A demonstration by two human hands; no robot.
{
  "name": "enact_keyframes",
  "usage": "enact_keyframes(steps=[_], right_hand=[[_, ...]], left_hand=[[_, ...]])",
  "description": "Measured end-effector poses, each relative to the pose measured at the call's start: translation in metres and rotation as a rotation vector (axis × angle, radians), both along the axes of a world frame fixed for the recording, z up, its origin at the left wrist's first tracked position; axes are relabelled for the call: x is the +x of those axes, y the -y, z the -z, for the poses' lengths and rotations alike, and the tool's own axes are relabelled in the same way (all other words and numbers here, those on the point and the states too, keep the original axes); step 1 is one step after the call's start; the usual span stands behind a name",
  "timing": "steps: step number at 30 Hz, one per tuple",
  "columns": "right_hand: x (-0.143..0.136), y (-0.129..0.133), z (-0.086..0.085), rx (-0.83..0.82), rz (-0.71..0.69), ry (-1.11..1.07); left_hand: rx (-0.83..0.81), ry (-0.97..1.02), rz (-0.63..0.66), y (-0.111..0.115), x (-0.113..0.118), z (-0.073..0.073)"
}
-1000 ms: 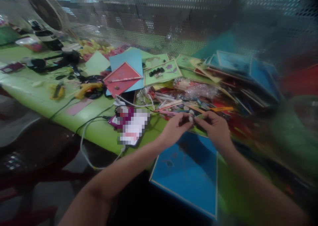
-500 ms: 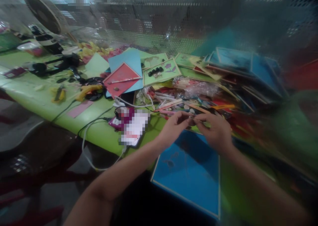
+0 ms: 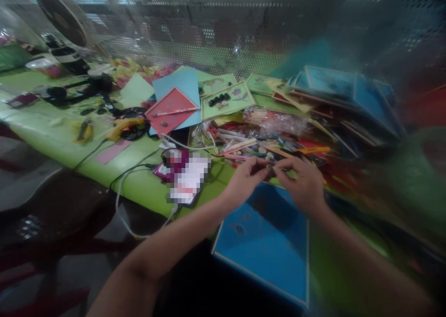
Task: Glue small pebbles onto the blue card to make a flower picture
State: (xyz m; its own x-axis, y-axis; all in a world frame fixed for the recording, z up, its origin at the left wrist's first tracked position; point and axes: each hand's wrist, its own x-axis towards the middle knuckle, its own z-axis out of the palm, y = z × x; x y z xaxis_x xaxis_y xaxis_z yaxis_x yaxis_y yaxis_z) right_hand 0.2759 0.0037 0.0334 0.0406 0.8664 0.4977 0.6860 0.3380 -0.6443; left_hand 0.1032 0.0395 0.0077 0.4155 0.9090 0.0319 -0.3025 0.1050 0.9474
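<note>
My left hand [image 3: 243, 181] and my right hand [image 3: 302, 183] meet fingertip to fingertip, both pinched closed on something tiny. Only a small dark and pale speck of it shows between the fingers, too small to name. Beneath the hands lies a blue board [image 3: 268, 256] with a pale wooden edging and a faint drawing, tilted at the table's near edge. The shadow of my hands falls across its upper part. Just beyond my fingers is a heap of colored sticks [image 3: 240, 145] and small round pieces.
A phone [image 3: 188, 180] with a white cable lies left of my hands, beside a purple packet [image 3: 172, 164]. Behind are a red framed board [image 3: 170, 111], a green framed board [image 3: 228, 101] with black round pieces, and stacked blue boards [image 3: 331, 82]. A fan [image 3: 61, 17] stands far left.
Hardly anything differs. My fingertips shift very slightly around the tiny piece, while the board and the things on the table stay where they were.
</note>
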Motion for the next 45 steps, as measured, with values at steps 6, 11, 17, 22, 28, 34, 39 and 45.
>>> enact_keyframes(steps=[6, 11, 17, 22, 28, 34, 39, 45], right_hand=[[-0.002, -0.001, -0.008, -0.144, -0.011, -0.236], [0.002, -0.004, -0.007, -0.124, -0.069, -0.151], [0.011, -0.005, 0.002, 0.078, -0.069, 0.326], [0.009, -0.003, 0.005, 0.134, -0.043, 0.489], [0.005, -0.003, 0.002, 0.126, -0.057, 0.359], [0.006, -0.004, 0.001, 0.025, -0.047, 0.179], [0.005, -0.005, -0.003, -0.093, -0.041, -0.018], [0.007, -0.007, -0.005, -0.105, -0.07, -0.022]], left_hand=[[-0.006, 0.005, -0.011, 0.0, 0.0, 0.0], [0.016, -0.009, -0.035, -0.001, -0.001, 0.002], [0.055, -0.024, -0.06, -0.003, 0.002, 0.006], [0.074, -0.038, -0.07, -0.002, 0.003, 0.005], [0.086, -0.038, -0.06, -0.001, 0.003, 0.004], [0.069, -0.015, -0.043, 0.001, 0.003, 0.005], [0.075, -0.035, -0.056, 0.0, 0.003, 0.005], [0.153, -0.074, -0.106, 0.001, 0.001, 0.001]])
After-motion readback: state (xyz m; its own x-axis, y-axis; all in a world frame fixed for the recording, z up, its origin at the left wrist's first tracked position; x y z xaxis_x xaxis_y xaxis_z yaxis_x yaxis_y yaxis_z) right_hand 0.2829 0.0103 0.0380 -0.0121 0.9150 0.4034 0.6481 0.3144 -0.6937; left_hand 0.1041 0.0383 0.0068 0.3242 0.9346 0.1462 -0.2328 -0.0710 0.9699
